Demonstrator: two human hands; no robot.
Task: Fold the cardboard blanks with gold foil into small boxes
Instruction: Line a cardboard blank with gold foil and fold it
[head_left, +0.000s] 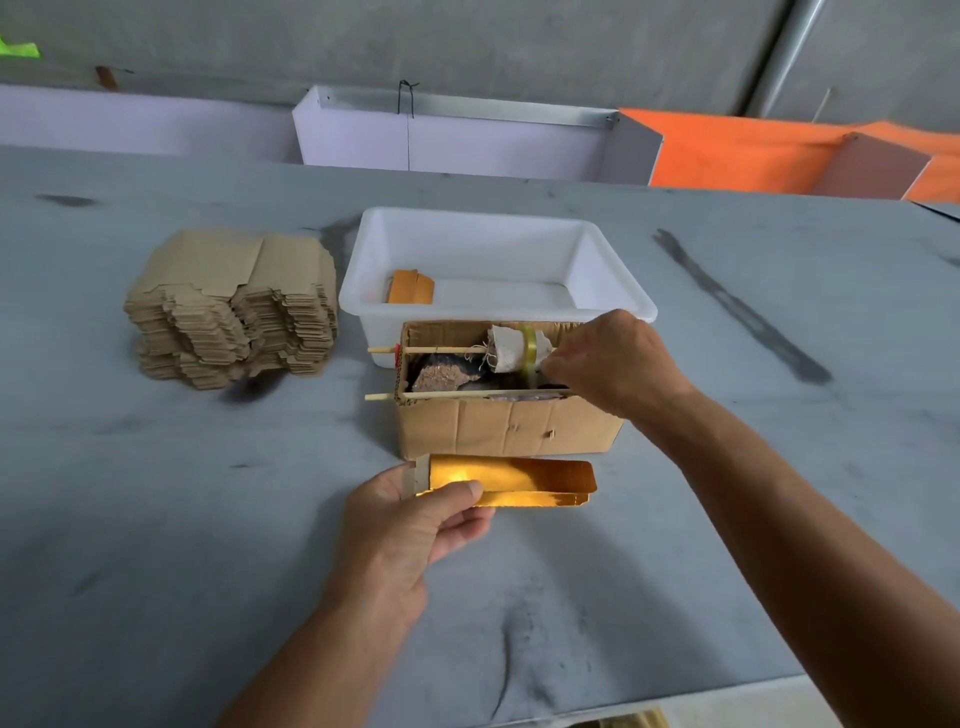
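Head view: one gold blank half-folded, tape being fetched.

Left hand (415, 525) pinches the gold-foil blank (511, 480) at its left end, just above the desk (156, 519) before the cardboard box (509, 426); right hand (615, 364) has its grip curled at the tape roll (519, 349) on a stick, seemingly pinching the tape end. Held at one end only, the blank may spring open, and a hard tug could shift the box.

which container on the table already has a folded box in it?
The white plastic tub: one orange-gold folded box sits inside. The cardboard box holds a tape roll.
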